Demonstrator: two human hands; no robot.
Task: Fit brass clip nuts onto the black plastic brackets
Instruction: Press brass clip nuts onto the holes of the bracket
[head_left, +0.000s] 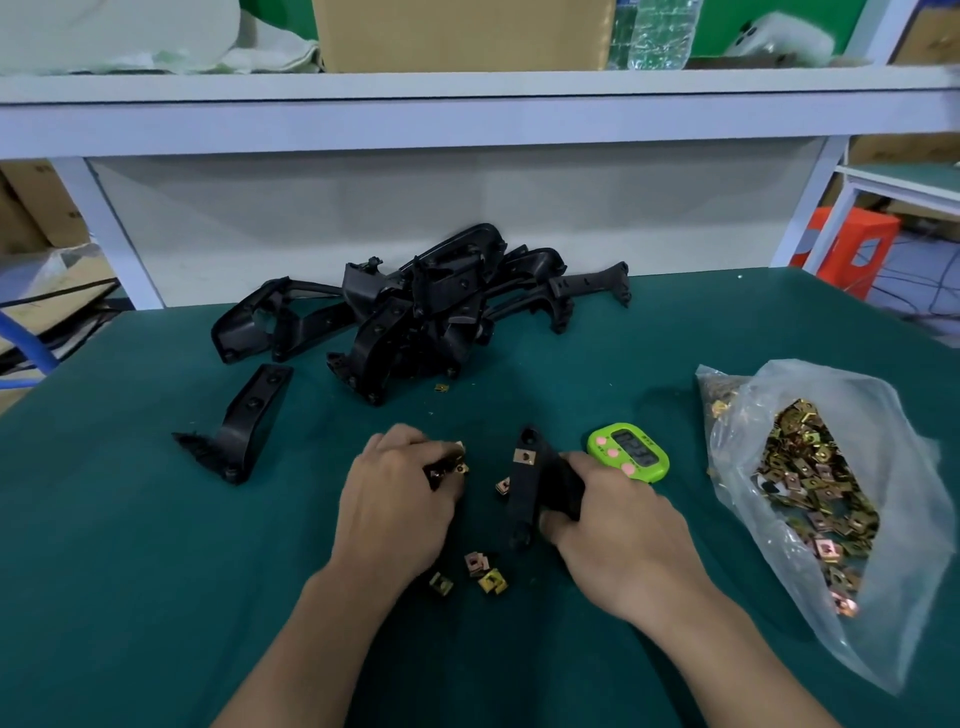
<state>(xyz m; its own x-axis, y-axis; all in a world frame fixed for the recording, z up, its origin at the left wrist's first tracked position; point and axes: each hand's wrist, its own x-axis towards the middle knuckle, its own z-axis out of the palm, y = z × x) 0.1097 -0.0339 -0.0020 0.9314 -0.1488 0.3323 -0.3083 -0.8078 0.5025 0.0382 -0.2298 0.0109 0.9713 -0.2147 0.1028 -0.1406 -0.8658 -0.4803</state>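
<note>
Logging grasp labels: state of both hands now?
Left hand: pinching brass clip nuts.
Right hand: gripping a black bracket.

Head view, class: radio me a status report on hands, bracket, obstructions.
Left hand holds nuts. Right hand grips bracket, one nut fitted. Loose nuts between hands, timer beside right hand; nothing blocking.

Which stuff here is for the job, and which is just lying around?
For the job: held bracket in the right hand, clip nuts in the left hand, loose nuts, bag of nuts, bracket pile.
Just lying about: green timer, cardboard box, water bottle, orange stool.
</note>
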